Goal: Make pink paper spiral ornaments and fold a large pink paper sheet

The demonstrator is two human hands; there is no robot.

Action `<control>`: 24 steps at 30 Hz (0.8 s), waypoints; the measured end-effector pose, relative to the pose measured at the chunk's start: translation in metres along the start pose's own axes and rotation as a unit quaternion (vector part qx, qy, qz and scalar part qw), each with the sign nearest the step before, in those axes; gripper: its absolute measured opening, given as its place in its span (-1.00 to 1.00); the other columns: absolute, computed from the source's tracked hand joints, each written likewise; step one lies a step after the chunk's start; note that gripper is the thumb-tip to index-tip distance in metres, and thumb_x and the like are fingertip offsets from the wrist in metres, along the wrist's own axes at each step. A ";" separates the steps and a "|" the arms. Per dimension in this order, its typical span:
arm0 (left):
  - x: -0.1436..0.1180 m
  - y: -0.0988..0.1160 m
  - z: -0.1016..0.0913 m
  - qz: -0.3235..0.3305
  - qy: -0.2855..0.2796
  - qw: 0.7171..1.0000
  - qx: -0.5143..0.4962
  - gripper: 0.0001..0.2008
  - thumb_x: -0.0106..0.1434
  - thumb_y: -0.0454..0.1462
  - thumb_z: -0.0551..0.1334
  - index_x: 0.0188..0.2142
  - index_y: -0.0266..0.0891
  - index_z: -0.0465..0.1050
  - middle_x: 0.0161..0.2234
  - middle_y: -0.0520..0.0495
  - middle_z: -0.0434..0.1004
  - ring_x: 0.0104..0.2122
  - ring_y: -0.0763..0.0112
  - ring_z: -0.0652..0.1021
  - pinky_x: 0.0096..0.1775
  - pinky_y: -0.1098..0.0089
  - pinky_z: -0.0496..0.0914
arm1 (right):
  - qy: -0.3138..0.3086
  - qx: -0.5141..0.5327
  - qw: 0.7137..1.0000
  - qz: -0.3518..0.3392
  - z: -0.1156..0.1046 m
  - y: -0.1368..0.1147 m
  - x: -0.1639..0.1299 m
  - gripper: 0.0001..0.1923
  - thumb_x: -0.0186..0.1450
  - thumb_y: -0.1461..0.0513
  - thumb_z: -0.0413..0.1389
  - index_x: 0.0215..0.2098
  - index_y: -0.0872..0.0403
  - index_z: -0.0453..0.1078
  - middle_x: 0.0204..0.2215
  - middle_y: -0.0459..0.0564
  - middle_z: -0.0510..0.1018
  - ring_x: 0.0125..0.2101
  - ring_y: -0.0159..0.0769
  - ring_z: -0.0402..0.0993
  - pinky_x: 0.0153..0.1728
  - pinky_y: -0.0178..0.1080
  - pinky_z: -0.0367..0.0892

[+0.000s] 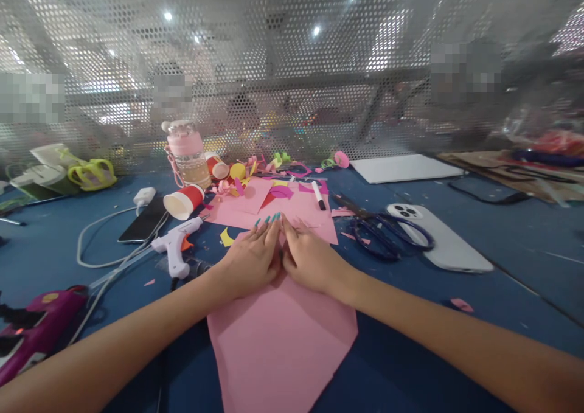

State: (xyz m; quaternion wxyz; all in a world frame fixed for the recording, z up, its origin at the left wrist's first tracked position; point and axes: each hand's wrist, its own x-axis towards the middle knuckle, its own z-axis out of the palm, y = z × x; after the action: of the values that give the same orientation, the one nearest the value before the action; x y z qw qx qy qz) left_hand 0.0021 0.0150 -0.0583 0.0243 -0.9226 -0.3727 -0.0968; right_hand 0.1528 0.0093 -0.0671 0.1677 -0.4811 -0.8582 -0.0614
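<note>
A large sheet of pink paper [283, 346] lies on the blue table, reaching towards me past the picture's lower edge. My left hand [255, 255] and my right hand [314, 258] meet at its far end, fingertips touching. Green polish shows on the left nails. Both hands press the paper between closed fingers and thumbs; the part beneath them is hidden. Just beyond lies another pink sheet [328, 230] with paper scraps and a black-and-white marker [318, 195] on it.
On the left are a white glue gun [176, 246], a red paper cup [185, 202], a drink bottle [186, 154], a black phone [141, 221] with a cable, and a magenta power strip [48, 325]. Rightwards lie blue-handled scissors [383, 233] and a white phone [449, 242]. Perforated metal stands behind.
</note>
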 end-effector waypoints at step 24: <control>0.001 0.006 -0.009 -0.025 -0.040 0.999 0.021 -0.40 0.15 -0.29 -0.05 0.13 -0.65 -0.15 -0.02 -0.46 0.32 0.07 0.11 0.27 -0.01 0.19 0.24 | -0.012 -0.010 1.000 0.025 0.000 -0.002 -0.003 -0.43 0.14 0.34 -0.18 0.09 0.53 0.07 -0.16 0.38 0.45 -0.13 -0.10 0.39 0.01 -0.07 0.16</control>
State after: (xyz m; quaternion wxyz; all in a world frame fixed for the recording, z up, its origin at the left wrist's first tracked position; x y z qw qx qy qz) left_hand 0.0057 0.0102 -0.0490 0.0261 -0.9152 -0.3986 -0.0529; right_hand 0.1521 0.0058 -0.0678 0.1536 -0.5052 -0.8471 -0.0601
